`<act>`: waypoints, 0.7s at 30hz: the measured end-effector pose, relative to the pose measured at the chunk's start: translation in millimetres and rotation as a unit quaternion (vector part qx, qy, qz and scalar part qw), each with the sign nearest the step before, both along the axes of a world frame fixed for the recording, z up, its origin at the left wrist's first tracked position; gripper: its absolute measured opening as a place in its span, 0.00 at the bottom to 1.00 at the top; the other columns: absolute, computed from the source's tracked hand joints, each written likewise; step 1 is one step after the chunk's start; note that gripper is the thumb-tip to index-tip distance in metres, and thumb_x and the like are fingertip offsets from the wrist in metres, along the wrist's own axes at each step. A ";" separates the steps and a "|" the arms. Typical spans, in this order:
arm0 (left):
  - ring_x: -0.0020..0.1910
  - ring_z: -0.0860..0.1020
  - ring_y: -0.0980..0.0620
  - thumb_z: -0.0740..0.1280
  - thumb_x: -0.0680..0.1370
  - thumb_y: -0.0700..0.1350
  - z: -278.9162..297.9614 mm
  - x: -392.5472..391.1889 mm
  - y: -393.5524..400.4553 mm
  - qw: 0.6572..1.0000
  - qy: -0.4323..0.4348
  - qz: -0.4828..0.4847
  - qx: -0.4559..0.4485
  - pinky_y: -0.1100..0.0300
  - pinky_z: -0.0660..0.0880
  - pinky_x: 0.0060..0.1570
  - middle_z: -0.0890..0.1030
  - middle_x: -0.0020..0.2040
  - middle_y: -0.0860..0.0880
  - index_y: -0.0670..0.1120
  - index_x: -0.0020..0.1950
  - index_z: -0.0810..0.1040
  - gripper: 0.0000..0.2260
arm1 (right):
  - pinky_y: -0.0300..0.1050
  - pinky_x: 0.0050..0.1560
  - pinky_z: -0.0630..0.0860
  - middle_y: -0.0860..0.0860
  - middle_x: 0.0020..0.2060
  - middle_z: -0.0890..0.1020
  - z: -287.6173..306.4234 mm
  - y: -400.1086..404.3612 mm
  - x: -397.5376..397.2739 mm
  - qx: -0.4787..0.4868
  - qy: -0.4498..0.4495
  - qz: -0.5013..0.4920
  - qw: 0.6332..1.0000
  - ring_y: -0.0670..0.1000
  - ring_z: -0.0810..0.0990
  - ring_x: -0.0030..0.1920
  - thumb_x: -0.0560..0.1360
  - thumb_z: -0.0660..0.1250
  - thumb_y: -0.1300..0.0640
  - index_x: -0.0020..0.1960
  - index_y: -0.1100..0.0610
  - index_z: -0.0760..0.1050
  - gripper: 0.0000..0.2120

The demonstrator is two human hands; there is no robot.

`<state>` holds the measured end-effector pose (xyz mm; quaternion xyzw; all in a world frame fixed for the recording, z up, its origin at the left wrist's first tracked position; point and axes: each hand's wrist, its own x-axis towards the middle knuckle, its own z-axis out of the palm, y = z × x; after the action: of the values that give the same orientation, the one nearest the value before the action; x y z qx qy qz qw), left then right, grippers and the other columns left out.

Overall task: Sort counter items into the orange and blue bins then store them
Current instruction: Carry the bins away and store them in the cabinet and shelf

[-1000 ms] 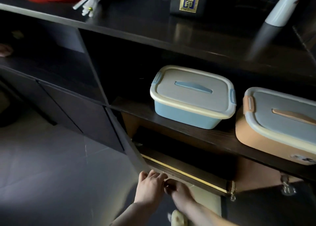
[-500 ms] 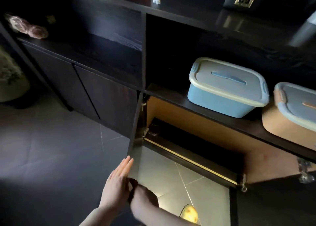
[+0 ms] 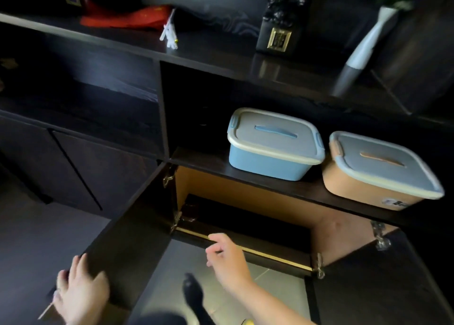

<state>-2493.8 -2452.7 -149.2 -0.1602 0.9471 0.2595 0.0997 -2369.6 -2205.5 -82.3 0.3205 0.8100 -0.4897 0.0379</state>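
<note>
The blue bin (image 3: 272,150) and the orange bin (image 3: 375,174) stand side by side on the open middle shelf (image 3: 201,162) of a dark cabinet, both with grey lids on. Below them the lower compartment (image 3: 245,216) is open, its left door (image 3: 127,238) and right door (image 3: 380,275) swung outward. My left hand (image 3: 78,292) rests with spread fingers on the outer edge of the left door. My right hand (image 3: 226,260) hovers in front of the compartment's brass-trimmed sill, fingers loosely bent and holding nothing.
On the cabinet top lie a red item (image 3: 127,19), a small white figure (image 3: 169,34), a dark statue (image 3: 280,29) and a white-grey vase (image 3: 361,51). Closed doors (image 3: 73,167) fill the cabinet's left. A dark-socked foot (image 3: 194,297) stands on the tiled floor.
The left door has swung much wider with my left hand on its edge. My right hand has left the doors and moved up toward the opening.
</note>
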 end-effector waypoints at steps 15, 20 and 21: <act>0.70 0.66 0.49 0.66 0.76 0.41 133.7 -54.3 317.5 0.911 0.172 -0.306 0.217 0.54 0.64 0.68 0.66 0.74 0.51 0.50 0.72 0.68 0.24 | 0.42 0.58 0.70 0.48 0.61 0.75 93.6 277.8 -39.8 0.141 0.193 -0.201 0.950 0.48 0.74 0.58 0.76 0.65 0.60 0.65 0.49 0.71 0.19; 0.71 0.65 0.47 0.63 0.77 0.46 162.5 -107.1 394.7 0.912 0.198 -0.344 0.106 0.53 0.65 0.68 0.65 0.74 0.49 0.49 0.73 0.66 0.24 | 0.53 0.67 0.68 0.57 0.71 0.67 86.9 339.2 -68.8 0.157 0.013 -0.159 0.975 0.60 0.67 0.69 0.76 0.62 0.49 0.78 0.52 0.50 0.35; 0.73 0.63 0.47 0.63 0.78 0.47 160.3 -114.7 402.1 0.919 0.175 -0.342 0.093 0.52 0.65 0.69 0.63 0.75 0.49 0.49 0.74 0.64 0.24 | 0.53 0.69 0.65 0.57 0.74 0.62 81.6 345.9 -74.5 0.148 -0.023 -0.148 0.978 0.60 0.63 0.72 0.77 0.61 0.47 0.78 0.53 0.46 0.36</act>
<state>-2608.5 -2050.6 11.2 0.2309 0.9183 0.3203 0.0297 -2444.1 -1859.6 -0.7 0.4499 0.8162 -0.3568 -0.0637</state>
